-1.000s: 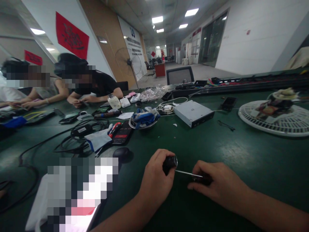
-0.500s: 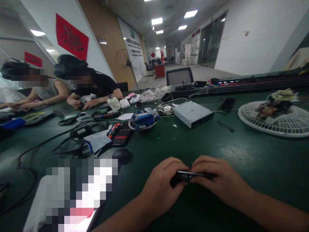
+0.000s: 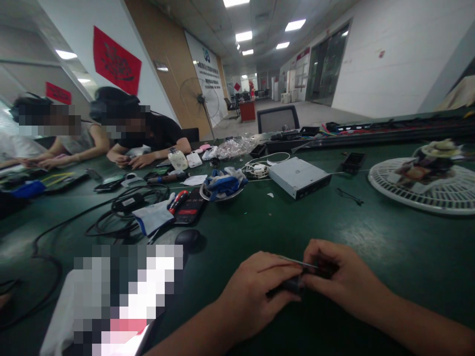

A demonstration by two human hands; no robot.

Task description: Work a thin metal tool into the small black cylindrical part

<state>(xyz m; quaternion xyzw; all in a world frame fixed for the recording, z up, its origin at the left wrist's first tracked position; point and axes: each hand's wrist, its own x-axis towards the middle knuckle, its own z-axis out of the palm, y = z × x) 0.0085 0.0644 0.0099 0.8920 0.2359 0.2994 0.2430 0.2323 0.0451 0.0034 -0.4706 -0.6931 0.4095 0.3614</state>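
screwdriver (image 3: 299, 264), thin steel shaft with a dark handle, held level just above the green bench top (image 3: 371, 232), low in the view and right of centre. left hand (image 3: 252, 296): fingers curled shut around the handle, wrist resting near the bench edge. right hand (image 3: 343, 277): fingers closed in a pinch at the far end of the shaft, on a small dark piece (image 3: 325, 269), probably the part the tip is set into, though the fingers hide most of it. the two hands are almost touching.

beyond the hands, left: computer mouse (image 3: 188, 238), black; a pixelated white and dark object (image 3: 122, 296), too blurred to name; cloth glove (image 3: 150, 213); red-handled tool (image 3: 178, 201) lying on a black device (image 3: 191, 206); coiled black cable (image 3: 118, 225).

ahead: metal bowl (image 3: 211, 195) holding blue and white gloves (image 3: 224, 182); silver optical drive (image 3: 299, 177) beside a tangle of white cable (image 3: 258, 169).

right: round white fan guard (image 3: 419, 193) with scraps piled on it; small black case (image 3: 352, 162).

far end of the bench: two seated co-workers (image 3: 148, 131), both bent over their own hands (image 3: 129, 159); clear plastic bag (image 3: 237, 147); pedestal fan (image 3: 198, 101) against the wall.
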